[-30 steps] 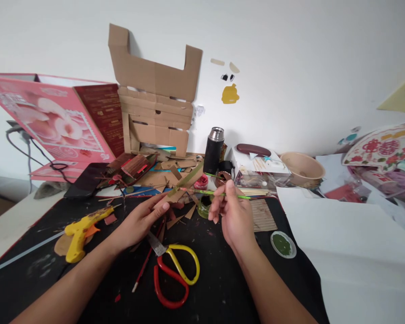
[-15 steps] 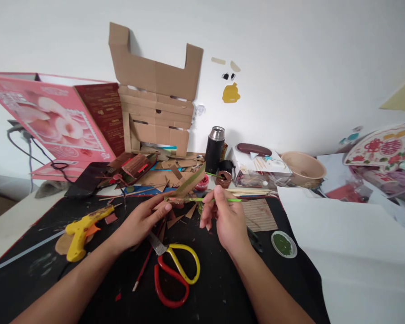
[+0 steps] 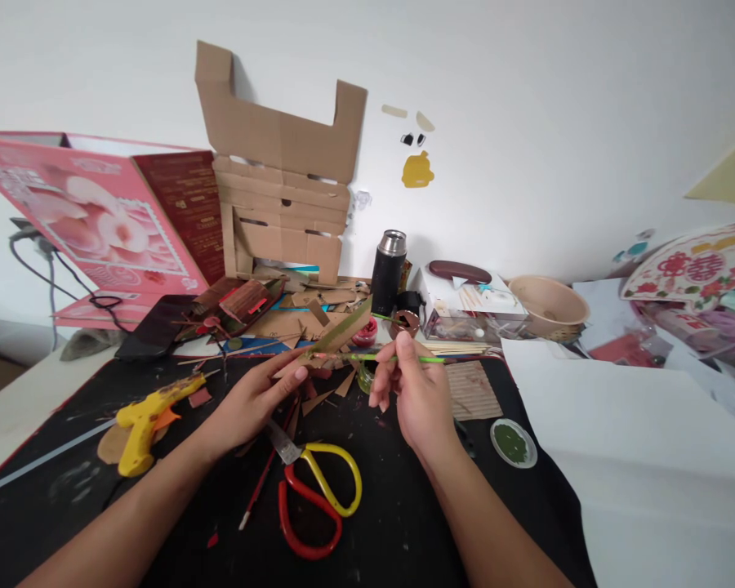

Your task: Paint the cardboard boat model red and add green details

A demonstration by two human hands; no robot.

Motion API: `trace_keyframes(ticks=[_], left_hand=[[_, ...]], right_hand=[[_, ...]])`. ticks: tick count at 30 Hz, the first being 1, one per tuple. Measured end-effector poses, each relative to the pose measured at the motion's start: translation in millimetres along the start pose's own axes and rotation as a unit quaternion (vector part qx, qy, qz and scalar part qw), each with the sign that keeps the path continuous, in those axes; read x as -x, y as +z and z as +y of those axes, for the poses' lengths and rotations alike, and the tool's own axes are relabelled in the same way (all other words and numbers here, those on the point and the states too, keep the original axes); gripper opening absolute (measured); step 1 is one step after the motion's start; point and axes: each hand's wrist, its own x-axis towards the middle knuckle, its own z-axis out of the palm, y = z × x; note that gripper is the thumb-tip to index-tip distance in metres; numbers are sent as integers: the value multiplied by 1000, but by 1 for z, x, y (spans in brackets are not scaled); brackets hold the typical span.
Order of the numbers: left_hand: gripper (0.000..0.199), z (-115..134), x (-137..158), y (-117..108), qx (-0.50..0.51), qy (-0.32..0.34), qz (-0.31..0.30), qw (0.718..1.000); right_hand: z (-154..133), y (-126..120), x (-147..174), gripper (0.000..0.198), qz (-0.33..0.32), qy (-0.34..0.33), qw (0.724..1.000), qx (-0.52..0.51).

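Observation:
Between the thumb and fingers of my left hand [image 3: 260,400] is a cardboard strip [image 3: 346,327], slanting up to the right with green paint along it. My right hand [image 3: 420,400] pinches a paintbrush [image 3: 432,360] with a bright green handle. The brush lies nearly level and its tip end points left, at the lower end of the strip; whether the bristles touch it I cannot tell. Below the hands lie scissors [image 3: 357,490] with one yellow and one red handle. Behind my right fingers is a partly hidden small jar [image 3: 365,379].
A yellow glue gun [image 3: 135,433] rests on the left of the black mat [image 3: 404,531]. A round dish of green paint [image 3: 514,443] and corrugated cardboard [image 3: 474,390] are on the right. Cardboard scraps, a black flask [image 3: 387,273] and a beige bowl [image 3: 548,304] stand along the back.
My right hand and the paintbrush have shifted slightly to the right. My left hand has barely moved and keeps hold of the cardboard strip.

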Motion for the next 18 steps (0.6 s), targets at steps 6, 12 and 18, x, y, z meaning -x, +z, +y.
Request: trace_keyframes(ticks=[6,12,18], left_hand=[[74,1,0,-2,-4,-4,3,1000],[75,0,0,-1,-8,-8,22,1000],[70,9,1,-1,-2,8,10,1000]], right_hand=[[-5,-2,-2,58,41,-13,999,-13],[-3,-2,-2,59,24,-7,1000,-8],[-11,-8,-8,60,97,-30,995,-15]])
